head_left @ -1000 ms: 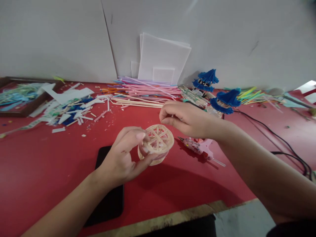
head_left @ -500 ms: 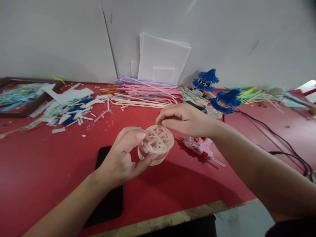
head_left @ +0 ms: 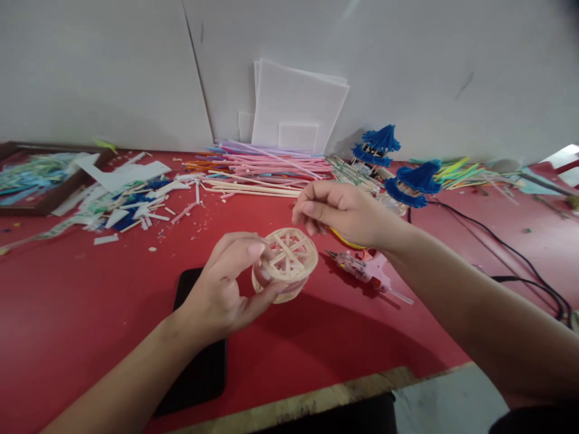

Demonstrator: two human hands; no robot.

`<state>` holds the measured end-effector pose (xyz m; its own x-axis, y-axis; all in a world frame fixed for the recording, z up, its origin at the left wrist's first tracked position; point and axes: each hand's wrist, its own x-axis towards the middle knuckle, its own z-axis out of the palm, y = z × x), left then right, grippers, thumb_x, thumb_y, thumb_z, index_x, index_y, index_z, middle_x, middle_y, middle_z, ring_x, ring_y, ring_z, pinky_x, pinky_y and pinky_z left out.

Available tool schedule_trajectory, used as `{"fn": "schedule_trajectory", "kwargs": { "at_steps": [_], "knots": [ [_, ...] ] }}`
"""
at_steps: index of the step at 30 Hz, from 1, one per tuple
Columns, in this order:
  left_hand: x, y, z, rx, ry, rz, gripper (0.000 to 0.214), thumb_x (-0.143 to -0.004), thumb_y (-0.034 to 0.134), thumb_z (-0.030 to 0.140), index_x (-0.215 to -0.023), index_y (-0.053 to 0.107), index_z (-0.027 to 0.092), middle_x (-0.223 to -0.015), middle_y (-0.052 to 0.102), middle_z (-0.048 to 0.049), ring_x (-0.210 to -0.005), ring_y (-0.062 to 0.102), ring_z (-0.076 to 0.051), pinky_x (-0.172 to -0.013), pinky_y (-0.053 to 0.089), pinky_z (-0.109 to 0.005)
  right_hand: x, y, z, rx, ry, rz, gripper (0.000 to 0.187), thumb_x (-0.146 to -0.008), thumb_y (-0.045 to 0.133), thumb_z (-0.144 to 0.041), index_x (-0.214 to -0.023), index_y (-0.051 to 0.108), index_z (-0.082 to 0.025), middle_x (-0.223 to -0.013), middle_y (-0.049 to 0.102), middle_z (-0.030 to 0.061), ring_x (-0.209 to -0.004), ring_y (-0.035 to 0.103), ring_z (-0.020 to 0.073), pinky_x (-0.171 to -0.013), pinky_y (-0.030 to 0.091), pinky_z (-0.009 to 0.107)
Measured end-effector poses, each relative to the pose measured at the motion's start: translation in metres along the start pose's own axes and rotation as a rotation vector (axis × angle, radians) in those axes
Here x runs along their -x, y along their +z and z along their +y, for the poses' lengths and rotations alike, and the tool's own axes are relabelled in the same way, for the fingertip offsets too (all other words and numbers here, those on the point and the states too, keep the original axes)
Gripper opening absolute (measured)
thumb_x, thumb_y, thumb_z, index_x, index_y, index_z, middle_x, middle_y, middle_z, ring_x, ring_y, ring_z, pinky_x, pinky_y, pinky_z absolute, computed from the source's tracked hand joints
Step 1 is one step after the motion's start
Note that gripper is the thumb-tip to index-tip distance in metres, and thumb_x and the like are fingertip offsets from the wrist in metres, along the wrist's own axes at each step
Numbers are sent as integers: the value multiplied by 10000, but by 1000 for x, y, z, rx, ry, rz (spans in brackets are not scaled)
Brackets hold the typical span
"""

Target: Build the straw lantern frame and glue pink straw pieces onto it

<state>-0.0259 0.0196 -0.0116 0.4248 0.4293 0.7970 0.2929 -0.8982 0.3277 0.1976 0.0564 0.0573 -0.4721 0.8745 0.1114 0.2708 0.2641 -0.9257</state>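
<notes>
Straw wheel: probably light, crushable (glued spokes); best held by rim. Left hand pinches rim; right hand curled, contents unclear.

Tabletop open leftward; wheel, glue gun, phone obstruct.
</notes>
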Motion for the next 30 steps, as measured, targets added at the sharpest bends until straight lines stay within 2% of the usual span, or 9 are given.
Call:
{"fn": "schedule_trajectory", "kwargs": {
  "at_steps": [4,7,12,15,17,20,26,28,30],
  "knots": [
    [1,0,-1,26,1,2,656,-718,757,101,-1254,408,247,-958,618,-52,-896,600,-215,-866,548,-436,12,-9,1,-333,101,-102,227,-934,556,-377,-840,453,-197,-805,697,27,-456,508,64,-403,325,195],
    [0,0,-1,22,20,5,747,-719,755,94,-1335,362,246,-959,621,-56,-899,602,-217,-867,545,-436,19,-15,-1,-359,147,-153,297,-895,616,-434,-827,446,-200,-711,676,0,-435,497,68,-387,319,194],
    [-1,0,-1,-17,38,13,880,-723,755,90,-1430,265,279,-950,616,-42,-896,599,-209,-867,541,-424,28,-29,-9,-88,134,-212,267,-933,557,-407,-807,494,-180,-735,633,3,-555,522,75,-493,391,208],
    [-1,1,-1,-4,34,22,882,-728,751,98,-1439,265,291,-958,620,-41,-899,601,-212,-857,545,-426,31,-38,-13,163,145,-387,226,-930,551,-358,-829,575,-157,-751,601,6,-614,526,87,-552,410,220],
    [-1,1,-1,7,29,26,887,-732,743,94,-1447,261,304,-958,624,-35,-899,604,-212,-851,548,-429,33,-40,-16,298,127,-473,201,-901,591,-329,-829,636,-146,-860,601,34,-702,556,101,-627,439,232],
    [-1,2,-2,6,31,29,901,-739,732,88,-1460,241,311,-916,628,-19,-897,611,-215,-842,550,-430,34,-36,-17,355,76,-485,171,-885,613,-296,-829,671,-145,-1030,588,66,-832,575,119,-730,455,246],
    [1,1,-2,-15,27,32,879,-732,750,118,-1443,264,294,-973,630,-48,-917,613,-229,-847,559,-438,38,-20,-3,-101,193,-734,130,-940,549,-219,-886,626,-128,-800,668,34,-691,592,79,-633,463,199],
    [1,1,-2,-13,24,30,885,-729,755,122,-1440,260,303,-974,625,-46,-914,610,-227,-842,561,-434,39,-18,4,-298,145,-702,100,-897,632,-212,-857,647,-122,-766,688,35,-663,616,76,-612,480,193],
    [2,1,-2,-12,5,22,887,-727,756,119,-1431,258,325,-963,617,-35,-897,610,-221,-826,564,-423,39,-20,10,-430,18,-536,80,-822,726,-186,-818,668,-132,-740,698,27,-645,632,79,-593,494,190]
  ]
}}
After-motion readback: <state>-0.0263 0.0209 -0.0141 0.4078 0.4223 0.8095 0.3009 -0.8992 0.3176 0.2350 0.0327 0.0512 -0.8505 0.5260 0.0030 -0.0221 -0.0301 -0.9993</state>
